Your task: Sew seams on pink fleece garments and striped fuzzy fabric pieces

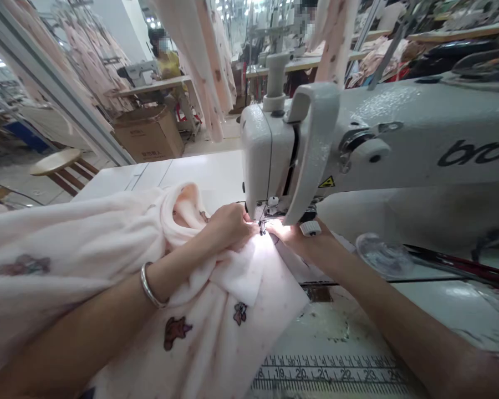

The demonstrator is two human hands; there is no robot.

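A pale pink fleece garment (87, 244) with small printed figures lies bunched over the left half of the sewing table. My left hand (228, 224), a silver bangle on its wrist, is closed on a fold of this fabric just left of the needle (261, 227). My right hand (293, 235) lies on the fabric directly under the head of the white sewing machine (357, 160), right of the needle; its fingers press the cloth down near the presser foot. The machine lamp lights the cloth between both hands.
A ruler strip (328, 374) is fixed along the table's near edge. A clear round lid (382, 255) lies right of the machine bed. Beyond the table stand a cardboard box (149, 133), a wooden stool (58, 163), hanging pink garments, and another person (168, 61) at a far machine.
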